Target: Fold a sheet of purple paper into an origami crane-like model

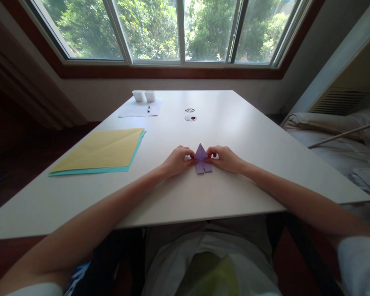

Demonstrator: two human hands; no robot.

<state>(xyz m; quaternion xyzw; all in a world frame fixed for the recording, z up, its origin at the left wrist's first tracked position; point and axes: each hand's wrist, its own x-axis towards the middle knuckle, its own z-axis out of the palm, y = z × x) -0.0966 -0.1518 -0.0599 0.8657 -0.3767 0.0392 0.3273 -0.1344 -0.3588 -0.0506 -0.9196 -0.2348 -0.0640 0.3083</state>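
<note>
A small folded purple paper (201, 155) stands out against the white table (249, 193), near its front edge. Its top comes to a point, and two short flaps with a slit between them face me. My left hand (181, 159) pinches its left side between thumb and fingers. On the opposite side, my right hand (223, 158) pinches the paper's right edge in the same way. Both hands are closed, with the wrists low over the tabletop. The fingertips cover parts of the paper's side edges.
Yellow and teal paper sheets (101, 150) lie stacked at the left. Farther back are a white sheet (135, 109), a dark pen (148, 109) and two white containers (144, 96). Two round stickers or discs (190, 118) sit mid-table. A pale sofa (336, 135) stands at right.
</note>
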